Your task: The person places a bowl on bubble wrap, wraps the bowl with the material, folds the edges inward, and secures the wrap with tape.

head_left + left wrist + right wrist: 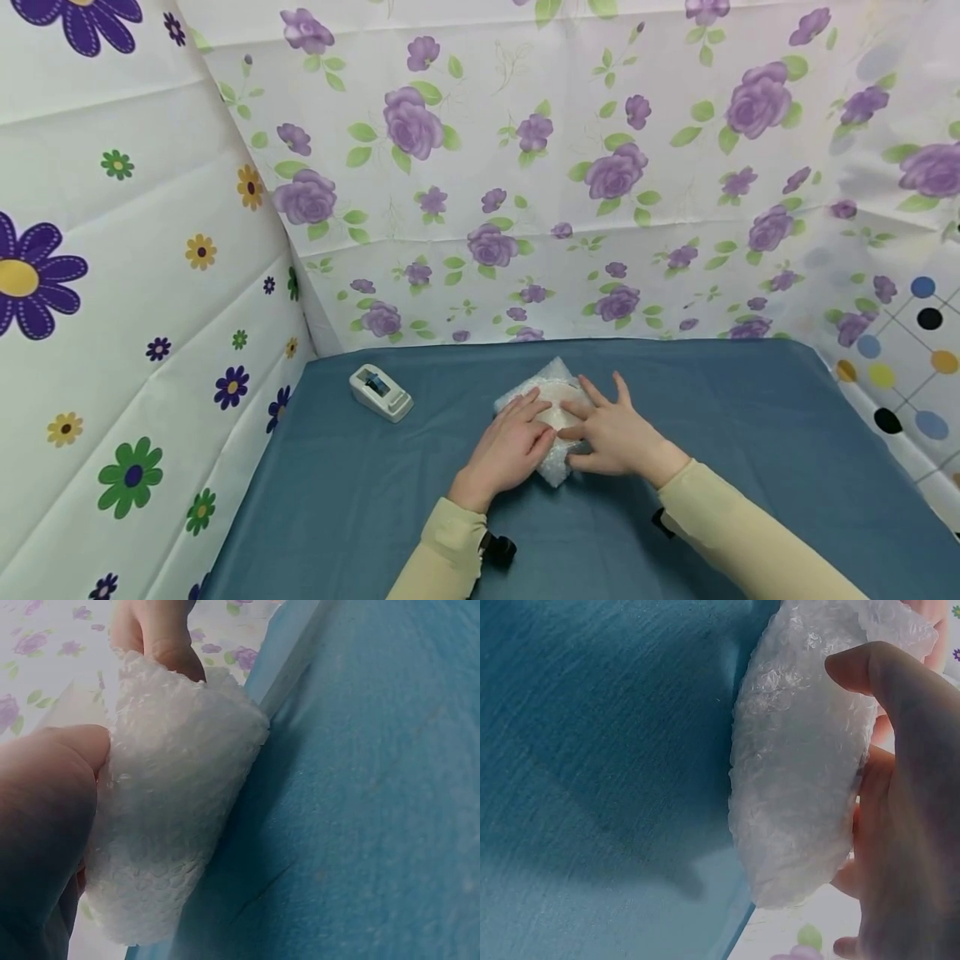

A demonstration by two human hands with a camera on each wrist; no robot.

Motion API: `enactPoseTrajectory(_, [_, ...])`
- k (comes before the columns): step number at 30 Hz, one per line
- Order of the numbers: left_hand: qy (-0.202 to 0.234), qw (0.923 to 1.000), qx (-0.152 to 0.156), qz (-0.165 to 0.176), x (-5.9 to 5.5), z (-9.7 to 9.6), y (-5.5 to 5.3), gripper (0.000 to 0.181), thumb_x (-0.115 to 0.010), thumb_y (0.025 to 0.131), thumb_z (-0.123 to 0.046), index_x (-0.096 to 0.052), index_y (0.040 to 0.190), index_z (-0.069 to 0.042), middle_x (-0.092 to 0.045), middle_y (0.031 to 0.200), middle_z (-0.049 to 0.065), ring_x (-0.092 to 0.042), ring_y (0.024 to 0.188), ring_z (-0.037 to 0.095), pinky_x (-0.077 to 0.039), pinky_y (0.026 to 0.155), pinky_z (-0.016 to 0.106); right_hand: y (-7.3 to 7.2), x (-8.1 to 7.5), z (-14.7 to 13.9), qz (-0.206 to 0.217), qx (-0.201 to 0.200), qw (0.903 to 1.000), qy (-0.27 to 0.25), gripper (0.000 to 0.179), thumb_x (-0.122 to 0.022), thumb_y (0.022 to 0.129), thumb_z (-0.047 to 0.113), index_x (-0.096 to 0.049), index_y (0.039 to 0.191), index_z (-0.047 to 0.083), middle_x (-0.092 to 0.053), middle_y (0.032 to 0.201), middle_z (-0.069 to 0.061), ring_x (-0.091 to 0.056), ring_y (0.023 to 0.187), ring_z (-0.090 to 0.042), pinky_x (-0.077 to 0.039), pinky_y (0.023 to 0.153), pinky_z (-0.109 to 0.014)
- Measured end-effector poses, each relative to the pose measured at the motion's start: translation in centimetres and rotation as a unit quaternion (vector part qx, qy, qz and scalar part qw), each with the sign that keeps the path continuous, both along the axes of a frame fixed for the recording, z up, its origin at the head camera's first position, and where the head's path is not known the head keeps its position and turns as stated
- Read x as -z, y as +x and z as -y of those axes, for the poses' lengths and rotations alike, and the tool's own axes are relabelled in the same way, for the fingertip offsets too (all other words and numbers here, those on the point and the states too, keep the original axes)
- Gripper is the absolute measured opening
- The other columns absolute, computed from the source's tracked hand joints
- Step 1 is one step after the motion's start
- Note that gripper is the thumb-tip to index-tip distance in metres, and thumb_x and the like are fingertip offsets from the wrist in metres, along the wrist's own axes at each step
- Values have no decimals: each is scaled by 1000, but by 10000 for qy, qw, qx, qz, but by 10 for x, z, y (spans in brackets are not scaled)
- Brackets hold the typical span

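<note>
A bundle of bubble wrap [555, 473] lies on the table, its corners sticking out at the far and near ends. At its middle shows a pale round thing [558, 392] whose kind I cannot make out. My left hand [513, 442] rests on the left side of the bundle, fingers over the top. Opposite it, my right hand [618, 433] touches the right side with fingers spread. In the right wrist view, the thumb [862, 667] lies against the bubble wrap [802, 772]. The wrapped sides slope up from the cloth in the left wrist view, where the bubble wrap [172, 780] covers what is inside.
A white tape dispenser [381, 393] with a small blue roll stands at the table's back left. Blue cloth [337, 500] covers the table. Flower-printed sheets [450, 192] hang behind and at the left; a dotted sheet [900, 367] hangs at the right.
</note>
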State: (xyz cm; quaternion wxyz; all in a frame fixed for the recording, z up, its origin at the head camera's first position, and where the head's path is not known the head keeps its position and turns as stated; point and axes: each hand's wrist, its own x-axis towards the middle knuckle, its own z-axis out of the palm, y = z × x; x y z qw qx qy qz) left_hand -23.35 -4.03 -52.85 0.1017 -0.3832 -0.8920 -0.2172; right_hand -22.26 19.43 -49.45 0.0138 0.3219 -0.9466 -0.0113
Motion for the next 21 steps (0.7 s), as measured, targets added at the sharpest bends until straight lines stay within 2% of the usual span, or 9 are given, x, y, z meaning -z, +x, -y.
enactPoseTrajectory(6, [123,9996,119,236,-2,6,-2,35,-53,115,-33,-84,112,-16,-60,153,7,-33,159,24,-22,130,41,2,0,5,105,272,9996,-37,40,-70,100,54,-80,132,32,-55,159,-9,-24,157,-53,-11,107,-92])
enactPoseTrajectory(9, [266,9986,167,435,-3,10,-3,34,-54,115,-34,-82,119,-16,-57,157,6,-32,159,24,-26,129,44,4,3,8,235,496,9985,-84,41,-70,101,54,-78,134,31,-53,161,-9,-20,158,-53,-10,109,-92])
enactPoseTrajectory(12, [593,9955,143,720,-3,16,-4,35,-53,115,-35,-79,127,-15,-53,160,6,-32,159,25,-32,126,48,6,6,12,327,646,9973,-143,42,-70,101,53,-78,135,30,-52,161,-10,-19,158,-53,-11,109,-91])
enactPoseTrajectory(15, [1177,9889,-71,907,-6,26,-4,33,-56,114,-31,-76,133,-12,-54,159,7,-43,152,28,-42,119,52,7,7,15,331,715,9967,-168,43,-70,102,53,-77,136,30,-52,161,-11,-21,157,-55,-14,108,-91])
enactPoseTrajectory(16, [1464,9851,-218,881,-7,31,-4,32,-58,113,-28,-76,133,-11,-58,155,8,-50,147,29,-45,115,53,7,8,16,327,739,9966,-180,43,-70,102,53,-77,136,29,-52,161,-12,-22,156,-55,-15,109,-91])
enactPoseTrajectory(18, [2166,9704,-627,868,-11,41,-5,27,-62,111,-20,-76,130,-8,-65,143,10,-61,132,30,-53,104,51,8,8,18,343,788,9960,-232,42,-70,102,52,-77,137,29,-52,161,-13,-22,156,-55,-15,110,-90])
enactPoseTrajectory(19, [2571,9588,-884,826,-13,48,-6,25,-64,109,-16,-76,128,-7,-68,135,11,-65,123,30,-56,97,48,9,8,18,329,794,9960,-241,42,-70,102,51,-77,137,29,-52,161,-13,-23,156,-56,-16,110,-90])
enactPoseTrajectory(21, [3308,9292,-1515,653,-15,64,-7,21,-66,106,-9,-77,123,-5,-71,121,11,-68,109,29,-57,86,42,10,7,18,336,803,9957,-316,41,-70,102,50,-77,137,29,-51,162,-13,-22,156,-56,-15,110,-89])
